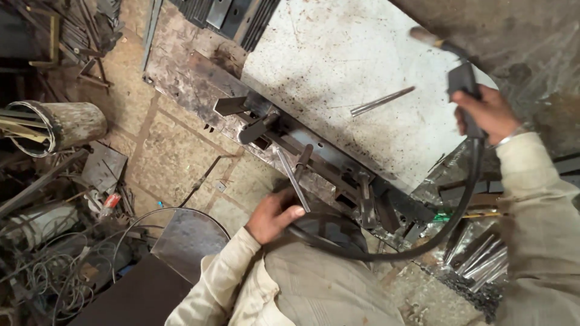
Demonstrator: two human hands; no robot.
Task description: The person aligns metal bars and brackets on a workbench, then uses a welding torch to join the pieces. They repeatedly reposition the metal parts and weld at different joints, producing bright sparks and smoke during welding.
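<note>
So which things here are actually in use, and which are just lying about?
In use:
- welding torch in right hand
- metal rod held by left hand
- steel jig on the table edge

Lying about:
- loose rod on the tabletop
- pipe
- wire coils

A thin steel rod (294, 181) slants across the bench edge; black welding torch (462, 81) raised.

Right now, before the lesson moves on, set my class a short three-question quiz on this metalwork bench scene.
1. True or false: the right hand grips a welding torch raised above the steel table.
2. What does the left hand hold? A) metal rod B) hammer C) paint brush
3. Fill in: a black ____ runs from the torch, curving down past the left hand.

Key: 1 true. 2 A, the metal rod. 3 cable.
</note>
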